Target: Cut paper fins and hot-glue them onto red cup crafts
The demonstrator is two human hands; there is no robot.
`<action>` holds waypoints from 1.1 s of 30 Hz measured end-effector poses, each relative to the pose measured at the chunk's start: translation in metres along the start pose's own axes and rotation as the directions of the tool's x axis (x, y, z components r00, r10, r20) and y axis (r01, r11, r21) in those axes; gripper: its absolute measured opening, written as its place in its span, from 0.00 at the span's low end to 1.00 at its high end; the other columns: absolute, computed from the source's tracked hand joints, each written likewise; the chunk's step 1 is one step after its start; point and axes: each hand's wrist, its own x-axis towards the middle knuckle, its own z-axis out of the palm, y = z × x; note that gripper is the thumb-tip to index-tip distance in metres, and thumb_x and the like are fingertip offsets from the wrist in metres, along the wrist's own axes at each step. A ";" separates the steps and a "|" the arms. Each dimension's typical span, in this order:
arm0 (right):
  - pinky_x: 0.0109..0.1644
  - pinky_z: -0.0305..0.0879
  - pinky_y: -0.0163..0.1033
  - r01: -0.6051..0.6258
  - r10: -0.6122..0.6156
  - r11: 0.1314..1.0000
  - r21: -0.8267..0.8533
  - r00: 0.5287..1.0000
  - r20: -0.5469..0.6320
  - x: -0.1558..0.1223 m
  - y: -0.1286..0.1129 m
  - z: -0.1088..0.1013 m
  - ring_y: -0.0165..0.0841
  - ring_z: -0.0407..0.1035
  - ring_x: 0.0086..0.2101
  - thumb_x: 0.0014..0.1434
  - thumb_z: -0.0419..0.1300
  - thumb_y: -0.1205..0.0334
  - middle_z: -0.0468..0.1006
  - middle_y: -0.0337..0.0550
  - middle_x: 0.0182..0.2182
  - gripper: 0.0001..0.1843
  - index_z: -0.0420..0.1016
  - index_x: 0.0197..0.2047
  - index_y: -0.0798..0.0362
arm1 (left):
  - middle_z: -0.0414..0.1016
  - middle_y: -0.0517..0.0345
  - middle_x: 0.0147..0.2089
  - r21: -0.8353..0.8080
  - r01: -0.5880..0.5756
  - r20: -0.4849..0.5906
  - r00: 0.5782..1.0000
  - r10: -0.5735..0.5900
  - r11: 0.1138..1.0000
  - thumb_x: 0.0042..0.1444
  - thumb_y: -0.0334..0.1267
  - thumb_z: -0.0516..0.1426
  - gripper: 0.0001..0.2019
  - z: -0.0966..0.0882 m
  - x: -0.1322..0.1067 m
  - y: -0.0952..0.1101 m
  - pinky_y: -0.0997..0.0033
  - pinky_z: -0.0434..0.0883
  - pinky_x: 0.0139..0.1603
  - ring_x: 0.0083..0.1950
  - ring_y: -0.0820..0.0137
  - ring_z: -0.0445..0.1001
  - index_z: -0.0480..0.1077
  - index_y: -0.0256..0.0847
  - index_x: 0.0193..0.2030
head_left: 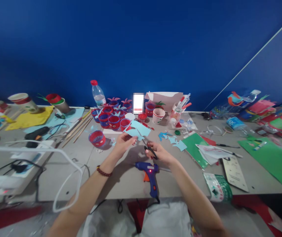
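My left hand (125, 143) pinches a light blue sheet of paper (141, 127) by its lower left edge, above the table. In my right hand (158, 152) is a pair of scissors (151, 151) with dark handles, its blades reaching up to the paper's lower edge. Just below both hands lies a blue glue gun (151, 174) with an orange trigger and a small red light. Beyond the paper stand several red and blue cups (114, 121). Cut light blue pieces (172, 139) lie to the right of the paper.
A single decorated cup (97, 139) stands left of my hands. At the left are a power strip (29, 171) and a looping white cable (79, 171). Wooden sticks (78, 129) and a water bottle (97, 93) are farther back. Green sheets (195, 150) lie on the right.
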 end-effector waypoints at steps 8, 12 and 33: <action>0.24 0.48 0.32 0.016 -0.016 1.000 0.008 0.999 0.032 -0.003 -0.005 -0.001 0.24 0.58 0.20 0.43 0.67 0.39 0.64 0.31 0.19 0.29 0.63 0.34 0.54 | 0.74 0.58 0.25 0.081 -0.122 0.019 0.992 0.121 0.989 0.43 0.44 0.66 0.11 -0.006 0.003 -0.011 0.72 0.69 0.29 0.26 0.73 0.70 0.75 0.38 0.28; 0.23 0.48 0.32 -0.019 0.019 1.000 -0.016 1.000 0.018 -0.004 -0.004 -0.003 0.24 0.58 0.20 0.42 0.68 0.38 0.64 0.31 0.19 0.30 0.64 0.35 0.54 | 0.78 0.51 0.37 0.206 -0.276 0.027 0.961 0.276 0.939 0.45 0.42 0.65 0.08 -0.012 0.004 -0.017 0.65 0.71 0.48 0.44 0.64 0.75 0.76 0.41 0.30; 0.24 0.46 0.32 0.028 -0.028 0.999 0.046 1.000 0.005 -0.003 -0.006 0.004 0.23 0.54 0.19 0.45 0.66 0.38 0.63 0.29 0.17 0.29 0.61 0.33 0.53 | 0.76 0.53 0.34 0.254 -0.173 -0.072 0.978 0.197 0.952 0.45 0.40 0.63 0.07 0.008 -0.009 -0.002 0.64 0.71 0.47 0.46 0.63 0.74 0.73 0.40 0.30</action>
